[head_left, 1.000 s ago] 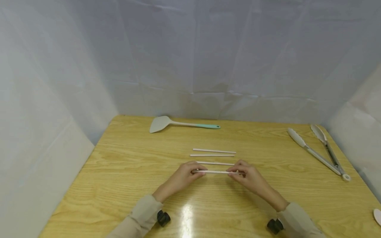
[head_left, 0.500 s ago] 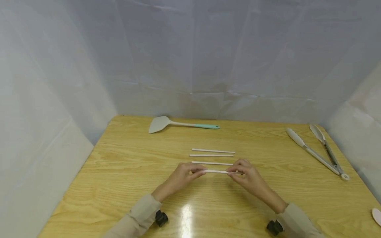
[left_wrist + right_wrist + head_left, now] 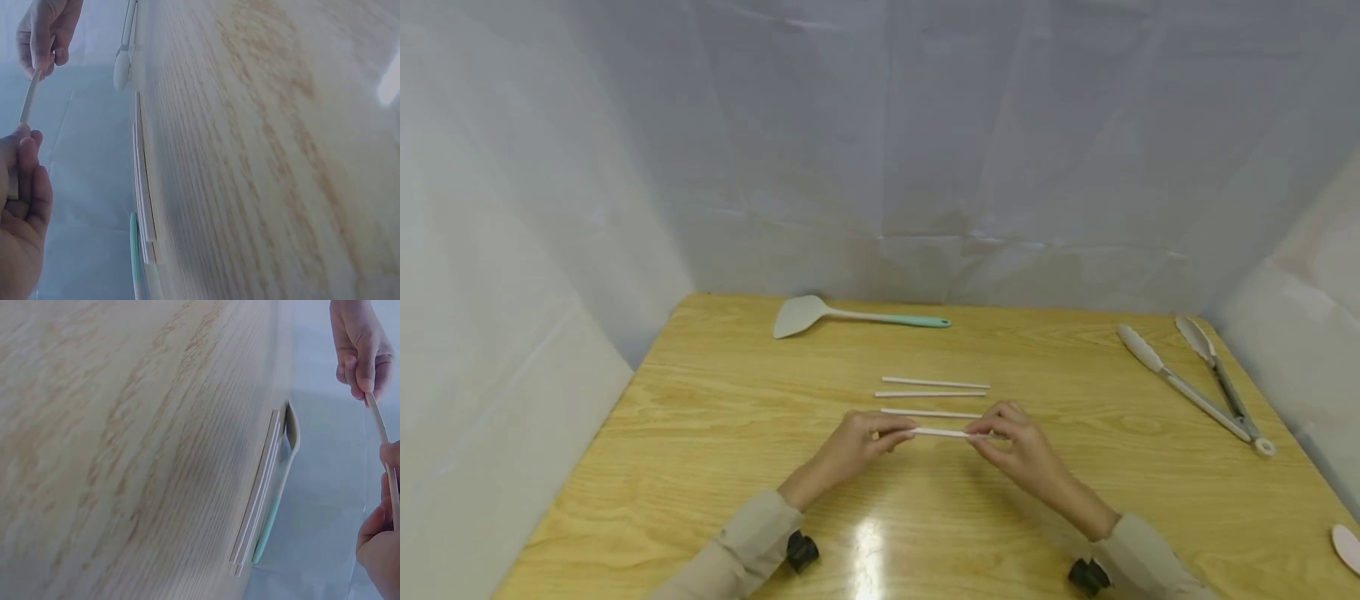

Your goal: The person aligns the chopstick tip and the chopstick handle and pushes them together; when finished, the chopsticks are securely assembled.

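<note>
Both hands hold one slim pale chopstick level between them, raised off the table. My left hand pinches its left part between thumb and fingers, and that end is mostly hidden in the hand. At the other end, the thumb and fingertips of my right hand pinch the chopstick. The left wrist view shows the chopstick spanning the short gap between the hands. Three similar chopsticks lie roughly parallel on the table just beyond: the far one, the middle one and the near one.
A spatula with a pale head and mint handle lies along the back of the wooden table. Spread tongs rest at the right. Part of a pale pink rounded object shows at the right edge. Pale sheeting stands behind.
The left fingers have shifted on the chopstick, so its left end, seen earlier between them, is now mostly covered. Both hands stay in nearly the same place, still holding it.
</note>
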Tool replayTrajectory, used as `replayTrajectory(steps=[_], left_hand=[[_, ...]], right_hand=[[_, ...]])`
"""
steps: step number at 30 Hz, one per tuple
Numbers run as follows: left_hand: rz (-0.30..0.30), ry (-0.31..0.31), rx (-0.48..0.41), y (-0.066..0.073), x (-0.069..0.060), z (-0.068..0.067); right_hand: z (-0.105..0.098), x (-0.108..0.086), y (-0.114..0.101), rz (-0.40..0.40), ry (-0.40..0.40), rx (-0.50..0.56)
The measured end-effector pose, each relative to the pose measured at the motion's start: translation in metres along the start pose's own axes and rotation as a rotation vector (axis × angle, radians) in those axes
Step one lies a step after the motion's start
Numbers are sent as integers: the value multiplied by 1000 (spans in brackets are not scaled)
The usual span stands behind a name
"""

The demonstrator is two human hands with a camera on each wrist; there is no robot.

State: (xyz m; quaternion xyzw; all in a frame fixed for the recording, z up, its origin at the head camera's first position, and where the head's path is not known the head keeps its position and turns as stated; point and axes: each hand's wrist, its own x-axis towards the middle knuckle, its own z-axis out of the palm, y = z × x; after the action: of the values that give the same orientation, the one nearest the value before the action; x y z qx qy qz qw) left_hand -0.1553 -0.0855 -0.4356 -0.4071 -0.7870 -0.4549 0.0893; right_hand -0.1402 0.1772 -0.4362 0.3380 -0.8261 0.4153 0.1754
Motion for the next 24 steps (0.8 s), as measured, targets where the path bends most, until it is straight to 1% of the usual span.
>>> replayTrajectory(steps=[2, 8, 13, 20, 24], left_hand=[[7, 5, 8, 0, 0, 0], [-27, -3, 26, 1, 1, -3], [-34, -8, 25, 1, 2, -4], [-37, 27, 34, -1, 2, -2], [-25, 46, 57, -3, 2, -2]], right_hand=[[1, 0, 0, 9, 1, -5], [2, 2, -2, 14, 6, -22], [1, 4, -1, 3, -6, -30], [-3, 2, 3, -20, -40, -10], [-4, 1, 6, -32, -3, 5]])
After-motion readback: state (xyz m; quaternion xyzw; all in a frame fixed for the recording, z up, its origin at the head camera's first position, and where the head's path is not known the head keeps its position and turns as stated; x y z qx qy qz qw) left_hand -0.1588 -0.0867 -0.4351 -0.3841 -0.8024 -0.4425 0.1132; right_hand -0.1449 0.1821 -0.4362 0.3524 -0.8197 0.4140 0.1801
